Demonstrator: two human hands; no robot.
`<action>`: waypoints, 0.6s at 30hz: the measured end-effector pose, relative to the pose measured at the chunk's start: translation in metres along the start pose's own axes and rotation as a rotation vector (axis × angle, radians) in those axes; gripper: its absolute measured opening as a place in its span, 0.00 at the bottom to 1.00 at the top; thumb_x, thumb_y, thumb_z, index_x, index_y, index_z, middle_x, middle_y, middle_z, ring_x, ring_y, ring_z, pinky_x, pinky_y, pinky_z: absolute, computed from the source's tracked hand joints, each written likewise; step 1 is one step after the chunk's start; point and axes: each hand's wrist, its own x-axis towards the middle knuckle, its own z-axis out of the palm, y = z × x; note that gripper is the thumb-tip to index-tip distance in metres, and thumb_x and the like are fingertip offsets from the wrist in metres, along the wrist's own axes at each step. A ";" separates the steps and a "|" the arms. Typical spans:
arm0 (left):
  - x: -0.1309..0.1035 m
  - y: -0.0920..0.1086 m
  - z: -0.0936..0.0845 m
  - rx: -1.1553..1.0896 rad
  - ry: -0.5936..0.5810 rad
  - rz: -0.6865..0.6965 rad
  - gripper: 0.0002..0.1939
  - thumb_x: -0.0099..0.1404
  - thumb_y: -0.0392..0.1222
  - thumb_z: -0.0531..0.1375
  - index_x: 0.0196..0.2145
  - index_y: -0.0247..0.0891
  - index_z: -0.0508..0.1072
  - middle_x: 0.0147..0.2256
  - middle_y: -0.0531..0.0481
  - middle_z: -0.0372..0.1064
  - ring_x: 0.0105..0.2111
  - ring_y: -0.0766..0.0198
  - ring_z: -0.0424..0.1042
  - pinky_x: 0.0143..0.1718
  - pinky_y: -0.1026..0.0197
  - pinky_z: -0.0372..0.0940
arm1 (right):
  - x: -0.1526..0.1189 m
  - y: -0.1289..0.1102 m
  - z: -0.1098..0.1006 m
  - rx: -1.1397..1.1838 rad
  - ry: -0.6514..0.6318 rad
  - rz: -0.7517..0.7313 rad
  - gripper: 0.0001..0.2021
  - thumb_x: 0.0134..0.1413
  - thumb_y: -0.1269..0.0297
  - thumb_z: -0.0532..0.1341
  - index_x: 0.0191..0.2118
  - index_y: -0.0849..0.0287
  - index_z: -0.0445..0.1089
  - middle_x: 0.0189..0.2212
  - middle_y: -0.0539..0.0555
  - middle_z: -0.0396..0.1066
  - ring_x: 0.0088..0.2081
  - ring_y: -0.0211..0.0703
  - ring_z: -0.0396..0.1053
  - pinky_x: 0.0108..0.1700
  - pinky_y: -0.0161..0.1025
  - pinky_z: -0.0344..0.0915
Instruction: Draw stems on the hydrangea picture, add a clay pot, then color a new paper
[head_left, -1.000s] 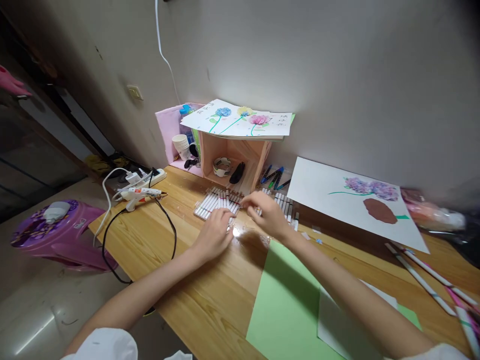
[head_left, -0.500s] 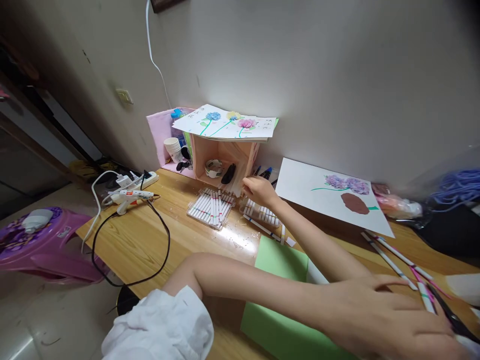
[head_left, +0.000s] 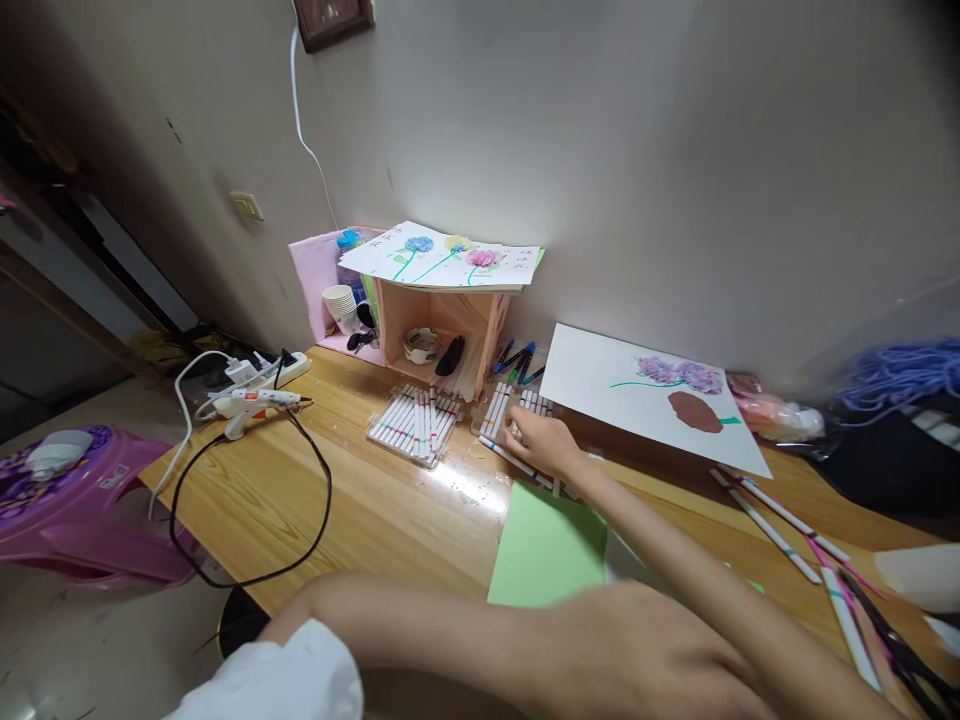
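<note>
From here, slim white cylindrical marker pens (head_left: 497,408) lie beside the curled right hand (head_left: 544,440), its grip indeterminable; for steady handling, position the blurred left hand (head_left: 637,650), closure unreadable, clear of the right forearm (head_left: 660,530).

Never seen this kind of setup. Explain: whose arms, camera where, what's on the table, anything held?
No machine here: these are a person's two bare arms. The only camera sits on that person's head, looking forward and down, so you see roughly what they see.

On the wooden table are a case of white markers and, to its right, a second marker set. A glue gun lies toward the left edge, green paper nearer the person, and a flower picture toward the right.

The right hand has its fingers at the second set; whether it grips a marker can't be made out. The left hand is blurred across the foreground, and its fingertips don't show clearly, so I can't say if it holds anything.
</note>
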 end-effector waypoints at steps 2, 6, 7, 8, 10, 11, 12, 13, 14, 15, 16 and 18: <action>-0.027 -0.072 -0.044 -0.002 0.082 -0.438 0.11 0.61 0.39 0.56 0.41 0.51 0.72 0.42 0.55 0.70 0.42 0.64 0.69 0.43 0.65 0.65 | -0.003 -0.005 -0.007 0.026 -0.012 0.029 0.06 0.59 0.66 0.51 0.35 0.59 0.64 0.32 0.54 0.71 0.29 0.40 0.66 0.27 0.34 0.50; -0.095 -0.175 -0.100 0.190 0.172 -1.007 0.16 0.66 0.31 0.44 0.44 0.30 0.69 0.42 0.34 0.67 0.44 0.51 0.67 0.45 0.49 0.62 | 0.015 -0.032 -0.011 0.119 -0.039 -0.009 0.05 0.58 0.68 0.52 0.37 0.57 0.64 0.35 0.52 0.70 0.34 0.39 0.67 0.32 0.33 0.55; -0.108 -0.190 -0.106 0.218 0.160 -1.094 0.15 0.67 0.32 0.45 0.43 0.29 0.69 0.42 0.33 0.67 0.45 0.50 0.66 0.46 0.47 0.61 | 0.022 -0.041 -0.009 0.142 -0.044 -0.024 0.05 0.58 0.68 0.53 0.37 0.57 0.65 0.35 0.52 0.70 0.36 0.39 0.67 0.33 0.33 0.56; -0.119 -0.200 -0.110 0.232 0.132 -1.154 0.13 0.67 0.33 0.47 0.41 0.30 0.69 0.41 0.34 0.67 0.46 0.50 0.66 0.46 0.49 0.61 | 0.030 -0.051 -0.007 0.163 -0.047 -0.037 0.05 0.58 0.68 0.53 0.38 0.57 0.65 0.36 0.52 0.70 0.37 0.39 0.67 0.33 0.33 0.56; -0.131 -0.213 -0.113 0.214 0.041 -1.204 0.08 0.65 0.37 0.52 0.37 0.33 0.71 0.40 0.40 0.69 0.44 0.54 0.67 0.46 0.54 0.62 | 0.044 -0.067 0.000 0.200 -0.050 -0.056 0.05 0.57 0.69 0.54 0.37 0.57 0.66 0.36 0.53 0.69 0.38 0.41 0.67 0.34 0.34 0.57; -0.132 -0.217 -0.113 0.200 -0.008 -1.212 0.07 0.65 0.38 0.55 0.36 0.34 0.71 0.39 0.42 0.69 0.44 0.56 0.67 0.46 0.55 0.62 | 0.050 -0.073 0.003 0.216 -0.051 -0.062 0.04 0.56 0.69 0.54 0.37 0.57 0.66 0.36 0.54 0.69 0.38 0.42 0.67 0.35 0.35 0.57; -0.132 -0.221 -0.112 0.187 -0.057 -1.216 0.07 0.65 0.40 0.56 0.36 0.34 0.71 0.40 0.44 0.69 0.44 0.57 0.68 0.46 0.55 0.63 | 0.055 -0.078 0.006 0.232 -0.051 -0.064 0.04 0.56 0.70 0.55 0.36 0.57 0.66 0.36 0.54 0.69 0.39 0.42 0.67 0.35 0.35 0.57; -0.129 -0.224 -0.112 0.179 -0.102 -1.220 0.09 0.65 0.42 0.57 0.38 0.34 0.71 0.41 0.45 0.69 0.44 0.58 0.68 0.45 0.54 0.64 | 0.059 -0.082 0.009 0.246 -0.050 -0.062 0.05 0.56 0.70 0.55 0.35 0.57 0.66 0.36 0.54 0.69 0.39 0.43 0.67 0.36 0.36 0.57; -0.126 -0.226 -0.112 0.174 -0.142 -1.226 0.11 0.66 0.44 0.57 0.41 0.34 0.70 0.43 0.45 0.68 0.44 0.58 0.68 0.45 0.52 0.65 | 0.061 -0.084 0.011 0.260 -0.046 -0.054 0.05 0.56 0.71 0.54 0.35 0.57 0.66 0.36 0.54 0.69 0.39 0.43 0.67 0.36 0.36 0.57; -0.122 -0.228 -0.112 0.171 -0.180 -1.233 0.13 0.66 0.44 0.57 0.45 0.34 0.69 0.45 0.45 0.67 0.44 0.58 0.68 0.45 0.51 0.65 | 0.062 -0.085 0.013 0.274 -0.042 -0.043 0.05 0.56 0.71 0.54 0.35 0.57 0.66 0.36 0.54 0.69 0.39 0.43 0.67 0.36 0.36 0.57; -0.118 -0.230 -0.113 0.168 -0.215 -1.241 0.14 0.67 0.45 0.56 0.47 0.34 0.68 0.46 0.45 0.66 0.44 0.58 0.68 0.44 0.50 0.66 | 0.063 -0.086 0.015 0.288 -0.039 -0.030 0.05 0.56 0.71 0.54 0.36 0.57 0.66 0.36 0.54 0.70 0.39 0.43 0.67 0.36 0.36 0.57; -0.109 -0.231 -0.114 0.157 -0.272 -1.257 0.15 0.67 0.44 0.56 0.49 0.35 0.66 0.48 0.44 0.65 0.44 0.58 0.68 0.44 0.51 0.67 | 0.063 -0.085 0.016 0.316 -0.035 -0.002 0.05 0.56 0.71 0.54 0.35 0.57 0.66 0.35 0.53 0.70 0.39 0.42 0.67 0.36 0.36 0.57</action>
